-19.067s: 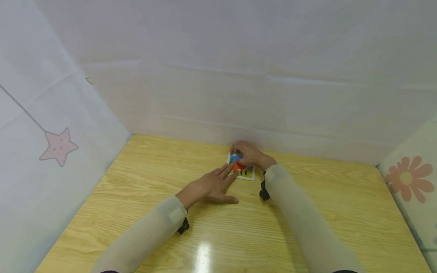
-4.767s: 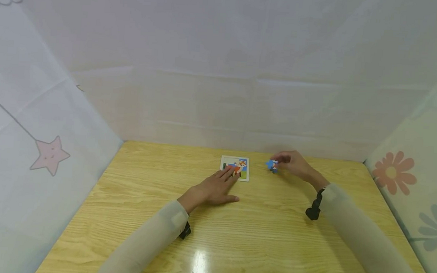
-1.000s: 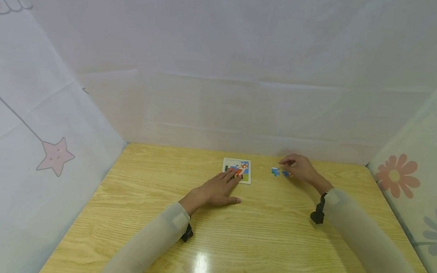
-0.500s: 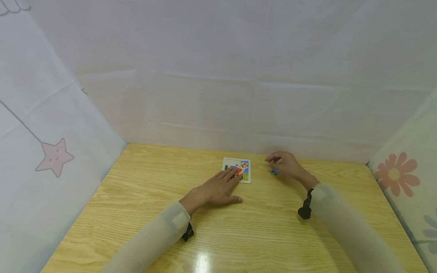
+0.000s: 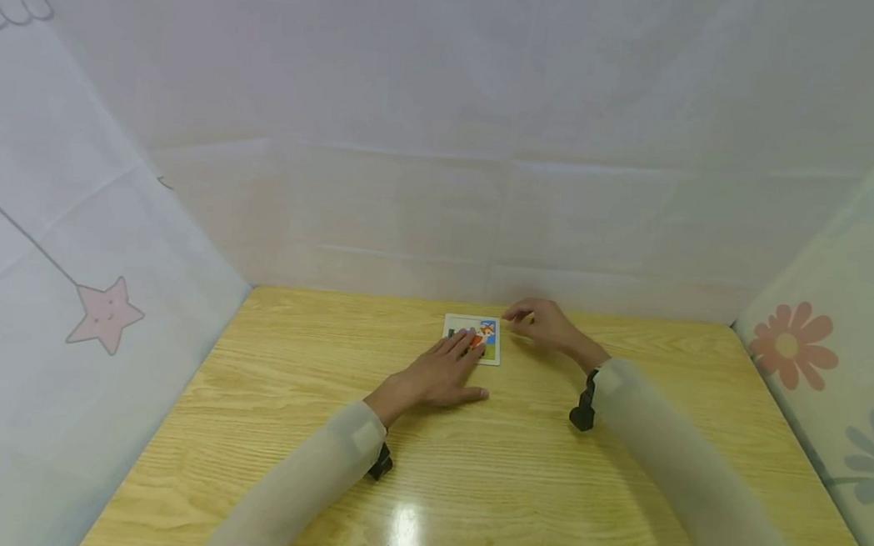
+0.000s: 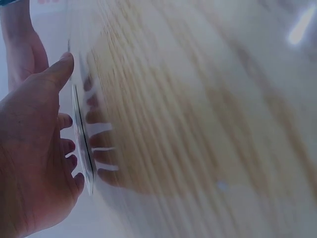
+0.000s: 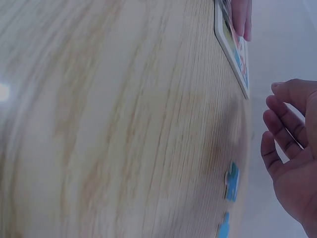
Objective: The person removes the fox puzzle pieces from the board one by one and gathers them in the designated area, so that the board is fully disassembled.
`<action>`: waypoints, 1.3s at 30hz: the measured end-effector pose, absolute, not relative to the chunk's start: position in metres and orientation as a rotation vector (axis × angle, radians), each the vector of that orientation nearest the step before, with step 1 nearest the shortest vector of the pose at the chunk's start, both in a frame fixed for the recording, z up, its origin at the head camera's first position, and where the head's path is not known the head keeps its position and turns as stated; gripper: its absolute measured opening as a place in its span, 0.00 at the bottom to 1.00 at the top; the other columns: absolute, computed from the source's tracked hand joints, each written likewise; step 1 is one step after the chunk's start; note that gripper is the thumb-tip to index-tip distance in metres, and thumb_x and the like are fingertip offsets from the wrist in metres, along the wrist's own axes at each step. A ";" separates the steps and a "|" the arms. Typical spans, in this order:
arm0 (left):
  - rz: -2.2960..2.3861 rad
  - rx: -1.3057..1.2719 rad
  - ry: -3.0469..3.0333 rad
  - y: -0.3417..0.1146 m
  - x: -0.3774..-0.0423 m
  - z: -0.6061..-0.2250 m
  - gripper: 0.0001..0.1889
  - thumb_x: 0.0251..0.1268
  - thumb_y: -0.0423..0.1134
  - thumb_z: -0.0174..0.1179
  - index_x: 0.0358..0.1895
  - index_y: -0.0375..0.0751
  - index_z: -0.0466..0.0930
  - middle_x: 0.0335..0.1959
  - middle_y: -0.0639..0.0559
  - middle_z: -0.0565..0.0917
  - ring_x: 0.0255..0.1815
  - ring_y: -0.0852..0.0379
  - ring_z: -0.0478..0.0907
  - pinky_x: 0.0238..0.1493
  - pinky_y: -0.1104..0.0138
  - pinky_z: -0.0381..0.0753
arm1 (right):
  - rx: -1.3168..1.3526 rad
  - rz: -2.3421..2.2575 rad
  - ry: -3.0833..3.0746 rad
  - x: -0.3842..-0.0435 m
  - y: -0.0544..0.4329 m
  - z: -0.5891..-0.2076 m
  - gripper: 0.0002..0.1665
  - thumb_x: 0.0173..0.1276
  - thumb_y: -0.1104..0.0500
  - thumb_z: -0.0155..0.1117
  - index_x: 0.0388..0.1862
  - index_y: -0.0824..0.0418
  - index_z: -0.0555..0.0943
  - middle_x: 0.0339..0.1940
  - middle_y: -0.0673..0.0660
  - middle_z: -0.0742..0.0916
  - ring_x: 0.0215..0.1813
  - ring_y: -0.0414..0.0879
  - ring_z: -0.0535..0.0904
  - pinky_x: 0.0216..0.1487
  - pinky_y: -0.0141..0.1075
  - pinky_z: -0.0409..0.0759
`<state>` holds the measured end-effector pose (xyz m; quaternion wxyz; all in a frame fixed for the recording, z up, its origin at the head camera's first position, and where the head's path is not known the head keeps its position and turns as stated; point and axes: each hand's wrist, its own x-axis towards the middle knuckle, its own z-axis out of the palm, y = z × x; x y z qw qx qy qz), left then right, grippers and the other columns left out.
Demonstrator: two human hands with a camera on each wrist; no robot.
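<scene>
A small square picture puzzle (image 5: 472, 318) in a white frame lies flat near the table's back edge, with a fox picture at its right and a pale bare area at upper left. Across its lower part rest the straight, spread fingers of my left hand (image 5: 440, 378), covering some of the picture. My right hand (image 5: 544, 325) hovers just right of the frame, fingers loosely bent and nothing between them. In the right wrist view, two loose blue puzzle pieces (image 7: 231, 181) lie on the table below that hand; the head view hides them behind it.
The wood-grain table (image 5: 514, 478) ends at a pale cloth wall (image 5: 411, 213) right behind the puzzle. Cloth walls also rise at both sides, one with a pink star (image 5: 106, 315), one with a red flower (image 5: 793, 345). Light glares off the table's front.
Over the last second my right hand has left the loose pieces and moved left to the frame's right side, its fingers holding nothing. My left hand has stayed on the puzzle.
</scene>
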<state>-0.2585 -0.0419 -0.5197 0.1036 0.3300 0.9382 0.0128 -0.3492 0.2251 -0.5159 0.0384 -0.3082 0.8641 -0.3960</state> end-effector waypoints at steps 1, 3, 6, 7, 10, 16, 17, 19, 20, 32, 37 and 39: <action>0.041 0.967 2.769 -0.041 -0.259 -0.520 0.48 0.80 0.73 0.40 0.88 0.45 0.43 0.89 0.40 0.41 0.89 0.43 0.38 0.86 0.48 0.46 | -0.940 -1.219 2.644 -0.349 0.223 -0.516 0.15 0.74 0.70 0.67 0.57 0.71 0.87 0.54 0.67 0.89 0.54 0.59 0.85 0.58 0.57 0.84; 0.045 0.958 2.770 -0.041 -0.260 -0.522 0.48 0.79 0.74 0.40 0.89 0.45 0.43 0.89 0.40 0.41 0.89 0.43 0.37 0.86 0.49 0.46 | -0.945 -1.223 2.643 -0.349 0.218 -0.516 0.15 0.74 0.69 0.67 0.57 0.71 0.87 0.54 0.66 0.90 0.54 0.59 0.85 0.58 0.56 0.84; 0.048 0.944 2.770 -0.039 -0.261 -0.523 0.48 0.79 0.74 0.40 0.89 0.46 0.44 0.89 0.41 0.42 0.89 0.44 0.37 0.87 0.49 0.46 | -0.947 -1.239 2.632 -0.351 0.213 -0.519 0.15 0.75 0.70 0.67 0.57 0.71 0.87 0.54 0.67 0.89 0.54 0.59 0.85 0.59 0.57 0.83; 0.046 0.940 2.769 -0.039 -0.261 -0.524 0.48 0.79 0.74 0.40 0.89 0.46 0.44 0.89 0.41 0.42 0.89 0.44 0.37 0.87 0.49 0.45 | -0.949 -1.244 2.626 -0.352 0.211 -0.520 0.15 0.75 0.70 0.67 0.58 0.71 0.87 0.54 0.67 0.89 0.54 0.59 0.85 0.59 0.57 0.83; 0.034 0.932 2.766 -0.039 -0.261 -0.524 0.48 0.80 0.73 0.40 0.88 0.45 0.44 0.89 0.41 0.42 0.89 0.44 0.37 0.87 0.49 0.45 | -0.949 -1.248 2.620 -0.355 0.207 -0.525 0.15 0.74 0.70 0.67 0.58 0.71 0.86 0.54 0.68 0.89 0.55 0.60 0.84 0.60 0.57 0.82; 0.032 0.949 2.771 -0.039 -0.260 -0.523 0.48 0.81 0.71 0.42 0.88 0.43 0.45 0.89 0.38 0.42 0.89 0.42 0.39 0.86 0.48 0.47 | -0.921 -1.255 2.607 -0.358 0.197 -0.525 0.15 0.74 0.71 0.67 0.57 0.71 0.86 0.54 0.68 0.88 0.55 0.61 0.83 0.61 0.58 0.81; 0.031 0.951 2.769 -0.039 -0.260 -0.523 0.48 0.81 0.72 0.41 0.88 0.43 0.44 0.89 0.38 0.42 0.89 0.42 0.39 0.86 0.48 0.47 | -0.912 -1.257 2.606 -0.358 0.196 -0.525 0.15 0.73 0.71 0.67 0.57 0.71 0.86 0.54 0.68 0.88 0.55 0.61 0.83 0.61 0.57 0.82; 0.025 0.950 2.766 -0.039 -0.260 -0.522 0.48 0.80 0.72 0.41 0.88 0.43 0.44 0.89 0.39 0.42 0.89 0.42 0.39 0.86 0.49 0.47 | -0.905 -1.257 2.610 -0.359 0.194 -0.525 0.15 0.72 0.72 0.67 0.56 0.71 0.87 0.53 0.67 0.89 0.55 0.61 0.84 0.60 0.56 0.82; 0.021 0.949 2.763 -0.039 -0.260 -0.522 0.48 0.80 0.73 0.40 0.88 0.44 0.43 0.89 0.39 0.42 0.89 0.43 0.39 0.86 0.49 0.47 | -0.914 -1.251 2.618 -0.359 0.192 -0.525 0.15 0.72 0.72 0.68 0.56 0.71 0.87 0.52 0.67 0.89 0.54 0.61 0.84 0.59 0.56 0.82; 0.023 0.965 2.746 -0.038 -0.258 -0.513 0.49 0.80 0.73 0.42 0.88 0.41 0.44 0.88 0.36 0.42 0.89 0.40 0.40 0.86 0.47 0.49 | -0.995 -1.149 2.655 -0.367 0.183 -0.535 0.10 0.73 0.70 0.68 0.51 0.68 0.90 0.49 0.61 0.91 0.52 0.56 0.83 0.57 0.53 0.81; 0.022 0.965 2.732 -0.037 -0.258 -0.511 0.49 0.80 0.72 0.43 0.88 0.40 0.44 0.88 0.36 0.42 0.89 0.40 0.40 0.86 0.47 0.49 | -0.996 -1.107 2.674 -0.369 0.182 -0.540 0.10 0.74 0.69 0.68 0.50 0.66 0.90 0.49 0.59 0.90 0.53 0.55 0.82 0.58 0.52 0.81; 0.023 0.966 2.727 -0.037 -0.257 -0.510 0.49 0.80 0.72 0.43 0.88 0.40 0.43 0.88 0.36 0.42 0.89 0.40 0.40 0.86 0.47 0.49 | -1.016 -1.089 2.687 -0.369 0.181 -0.541 0.09 0.73 0.69 0.69 0.49 0.65 0.91 0.49 0.59 0.90 0.52 0.54 0.82 0.57 0.51 0.81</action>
